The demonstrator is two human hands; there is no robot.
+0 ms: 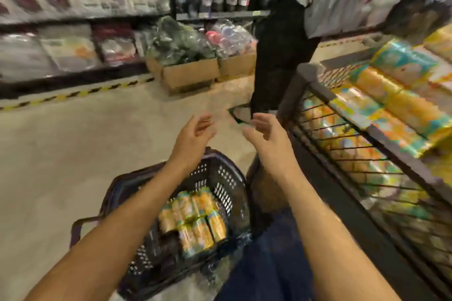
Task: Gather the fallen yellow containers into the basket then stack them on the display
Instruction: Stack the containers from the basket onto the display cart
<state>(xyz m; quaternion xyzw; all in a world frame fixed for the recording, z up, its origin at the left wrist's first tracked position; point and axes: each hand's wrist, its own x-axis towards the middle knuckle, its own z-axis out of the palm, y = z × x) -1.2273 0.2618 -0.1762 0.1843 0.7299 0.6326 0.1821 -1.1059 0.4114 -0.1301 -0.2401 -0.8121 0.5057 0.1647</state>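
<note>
Below our hands, the basket (220,176) is holding yellow containers (193,220). We are holding our left hand (195,134) and right hand (266,134) out, fingers loosely spread, gripping nothing.

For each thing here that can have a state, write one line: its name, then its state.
left hand: open, empty.
right hand: open, empty.
basket: on the floor, partly filled.
yellow containers: lying in the basket.
display: stocked with yellow packs.
cardboard boxes: open, full.
</note>
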